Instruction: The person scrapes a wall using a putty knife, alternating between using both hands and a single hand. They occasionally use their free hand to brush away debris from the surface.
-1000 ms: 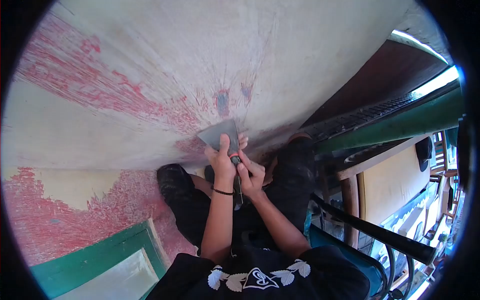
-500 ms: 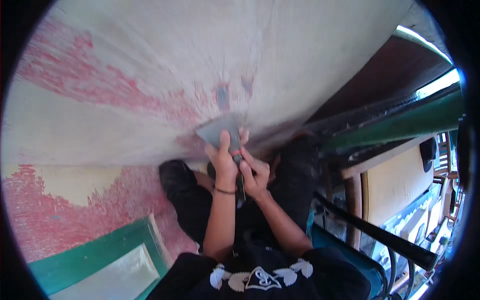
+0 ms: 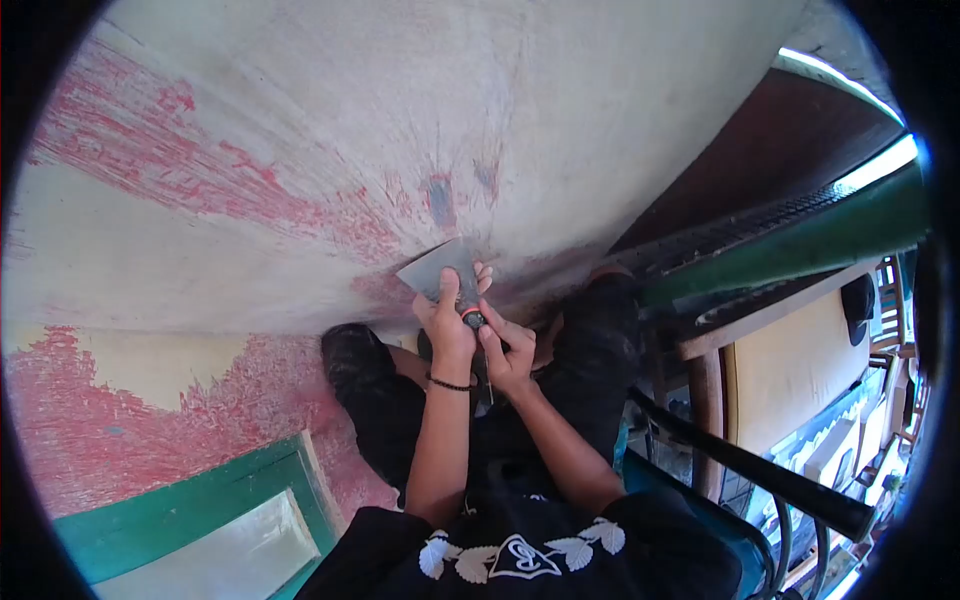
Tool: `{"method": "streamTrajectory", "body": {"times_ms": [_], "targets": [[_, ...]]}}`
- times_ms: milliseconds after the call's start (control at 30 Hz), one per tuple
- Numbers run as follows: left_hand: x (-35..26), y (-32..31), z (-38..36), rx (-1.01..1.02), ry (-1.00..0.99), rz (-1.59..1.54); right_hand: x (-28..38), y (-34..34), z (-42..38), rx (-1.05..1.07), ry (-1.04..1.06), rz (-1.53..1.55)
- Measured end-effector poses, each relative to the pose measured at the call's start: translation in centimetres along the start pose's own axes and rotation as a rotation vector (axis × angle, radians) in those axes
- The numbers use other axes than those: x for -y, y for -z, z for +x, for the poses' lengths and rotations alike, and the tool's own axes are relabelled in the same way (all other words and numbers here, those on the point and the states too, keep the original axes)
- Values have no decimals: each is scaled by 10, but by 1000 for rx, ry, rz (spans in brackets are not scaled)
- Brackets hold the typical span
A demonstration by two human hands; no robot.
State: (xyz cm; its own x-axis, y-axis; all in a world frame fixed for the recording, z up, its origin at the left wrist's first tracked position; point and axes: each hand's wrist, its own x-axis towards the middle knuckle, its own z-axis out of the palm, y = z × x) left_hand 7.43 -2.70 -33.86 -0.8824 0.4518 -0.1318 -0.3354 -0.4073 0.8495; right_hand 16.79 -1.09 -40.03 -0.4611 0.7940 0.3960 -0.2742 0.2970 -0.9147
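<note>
Here, the left hand [image 3: 446, 332] pinches the scraper [image 3: 430, 270], its thumb flat along the blade and fingers tucked behind; to its right, the right hand [image 3: 514, 356] closes on the handle [image 3: 473, 319], its grip partly hidden. The scraper sits just beside the far wall [image 3: 620, 110]; whether its edge touches, I cannot tell. A steady thumb, a low, even blade angle and fingertips kept behind the edge would likely serve best.

Around, a green frame [image 3: 180, 502] and a red patch [image 3: 110, 440] lie near left. The left knee [image 3: 352, 352] and right knee [image 3: 603, 315] flank the hands, probably limiting sideways swing. Farther right, apart from both hands, stand a green beam [image 3: 800, 250], black rail [image 3: 755, 468] and tan panel [image 3: 790, 365].
</note>
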Motion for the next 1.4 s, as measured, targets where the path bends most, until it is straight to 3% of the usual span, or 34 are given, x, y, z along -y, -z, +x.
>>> {"method": "streamTrajectory", "body": {"times_ms": [67, 167, 200, 300, 400, 567, 700, 733, 800, 967, 1133, 1200, 1333, 1400], "targets": [[-16, -6, -10, 12, -23, -18, 25, 0, 4, -5, 20, 12], [3, 10, -6, -3, 34, 22, 8, -5, -14, -48, -28, 19], [6, 10, -7, -18, 58, 5, 7, 1, -20, 35, -168, -12], [-5, 3, -7, 21, -8, -5, 11, -4, -8, -40, 31, 21], [-2, 14, -18, -46, 51, 22, 20, -5, -28, -19, -112, 13], [12, 15, -9, -48, 34, -27, 1, 6, -25, 51, -109, -50], [13, 19, -12, -61, 55, 5, 7, 4, -33, 75, -290, -21], [15, 19, -10, -64, 59, -5, -2, 0, -28, 3, -112, -41], [9, 15, -14, -45, 44, -7, -3, -2, -25, -24, -22, -38], [9, 18, -12, -56, 77, -4, 3, 0, -30, 20, -182, -15], [-12, -6, -5, -9, 6, -24, -2, -3, 7, -3, 88, -11], [-18, -5, -10, 10, 23, -39, 23, 1, 9, 37, -25, 12], [13, 18, -3, 10, 71, -22, -3, 0, -21, 14, -146, -2], [3, 9, -5, 4, 22, -16, 6, -2, -14, 1, -77, -5]]}}
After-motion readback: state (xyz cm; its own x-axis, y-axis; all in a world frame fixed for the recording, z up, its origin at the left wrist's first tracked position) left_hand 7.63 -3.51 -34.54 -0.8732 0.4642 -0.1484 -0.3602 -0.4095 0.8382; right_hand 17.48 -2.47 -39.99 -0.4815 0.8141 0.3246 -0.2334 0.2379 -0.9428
